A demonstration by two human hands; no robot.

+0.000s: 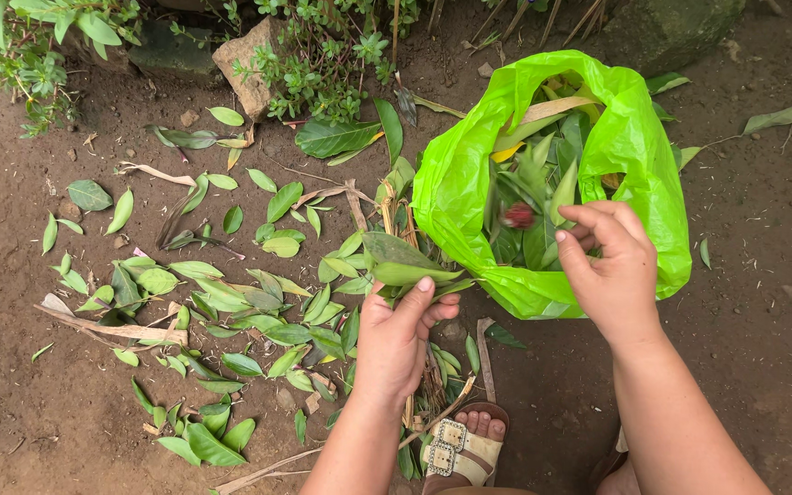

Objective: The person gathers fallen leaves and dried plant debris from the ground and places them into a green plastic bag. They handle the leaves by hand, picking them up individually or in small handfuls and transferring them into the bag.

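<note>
left hand (396, 335): comes up from the bottom centre of the frame, forearm nearly upright, back of the hand toward the camera; thumb and forefinger pinched together on a small bunch of leaves, the other fingers curled in beside them.
bunch of leaves (401, 261): a few broad green leaves fanned out just above the left fingertips, centre of the frame, their tips lying near the left rim of the bag.
right hand (611, 270): enters from the lower right, forearm slanting up and left, wrist bent so the fingers point left into the bag's mouth; fingers bunched close together, tips buried among the leaves inside; whether they actually grip anything is hard to tell, since the leaves hide the tips.
green plastic bag (456, 183): bright lime green, lying open on the soil in the upper right of centre, mouth facing the camera, its lower rim touching the right hand.
bag contents: long green and yellowish leaves (543, 170) packed inside, with a small reddish bud-like thing (518, 215) just left of the right fingertips.
scattered leaves (222, 298): many loose green leaves spread over the bare soil (763, 312) across the left and centre, mixed with dry twigs and a pale strip of bark (112, 325) at the left.
sandalled foot (465, 445): at the bottom centre, tan straps with buckles, toes showing, just right of the left forearm.
plants and stones: low green plants (323, 69) along the top edge, a pale stone (249, 64) among them in the upper left of centre.
</note>
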